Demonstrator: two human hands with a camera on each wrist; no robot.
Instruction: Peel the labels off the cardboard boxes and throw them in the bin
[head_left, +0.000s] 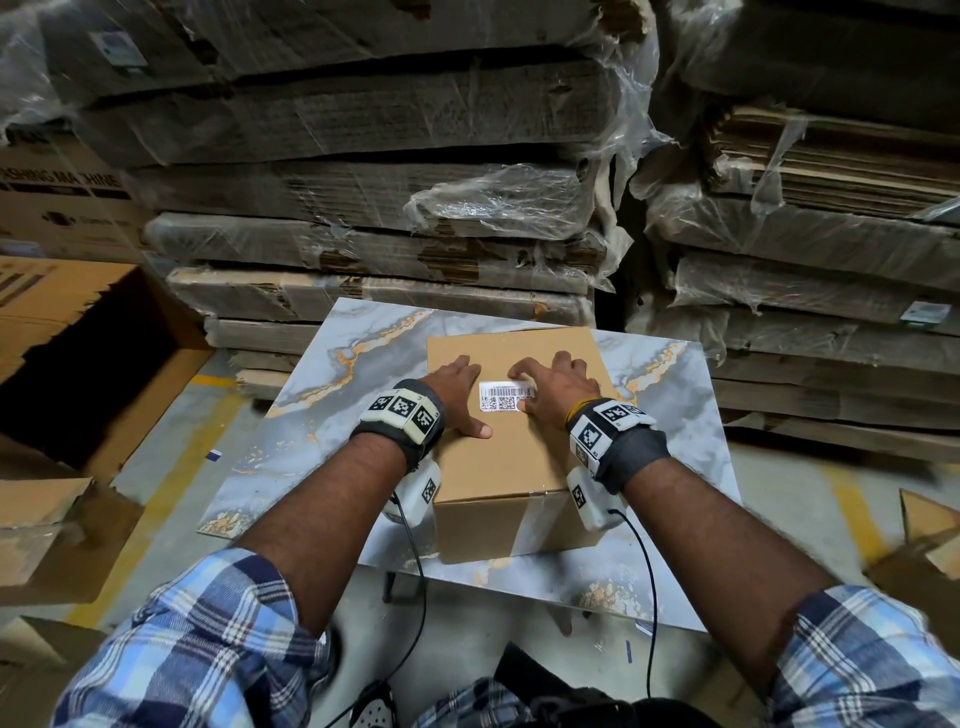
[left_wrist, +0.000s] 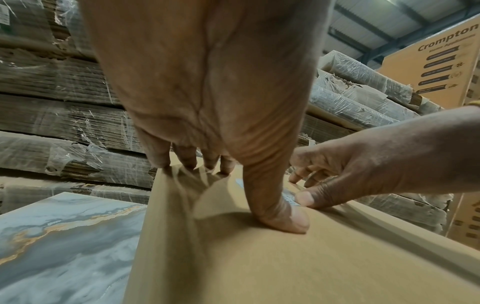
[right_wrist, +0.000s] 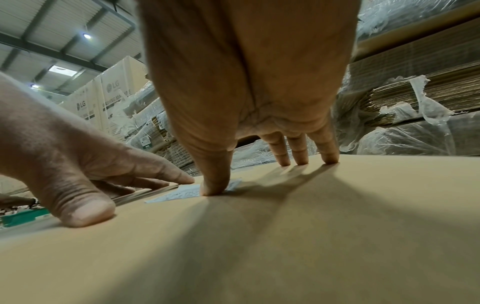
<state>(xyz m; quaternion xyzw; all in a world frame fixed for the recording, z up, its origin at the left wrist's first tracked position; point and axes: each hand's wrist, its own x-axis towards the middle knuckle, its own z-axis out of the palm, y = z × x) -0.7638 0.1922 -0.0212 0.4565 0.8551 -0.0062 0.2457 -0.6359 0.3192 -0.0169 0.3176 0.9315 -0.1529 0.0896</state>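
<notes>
The step in hand looks like the start of the peel: finding an edge of the label that will lift. Nothing of it has come away yet as far as the pictures show; it lies flat on the cardboard.

Nearest, the two forearms reach forward over the near edge of the tabletop (head_left: 322, 395), a marbled grey slab, and both hands come down on the top face of the cardboard box (head_left: 511, 457), which stands about midway across the tabletop, its front face toward the near edge.

The left hand (head_left: 457, 389) rests spread on the box's left part, fingers straight and pointing to the far edge, thumb pressed flat toward the middle; it holds nothing and seems to steady the box. The right hand (head_left: 556, 387) arches over the right part, three fingers planted on their tips, its thumb (right_wrist: 217, 181) pressing down on the right end of the label (head_left: 506, 397). It grips nothing either; fingers loosely bent, not closed.

The label, white with barcodes, sits between the two hands, on the far half of the box top.

The next move probably calls for a nail worked under a corner of the label, then a slow pull low along the cardboard, with the left hand bearing down so the box does not slide.

No bin shows clearly in these views.
</notes>
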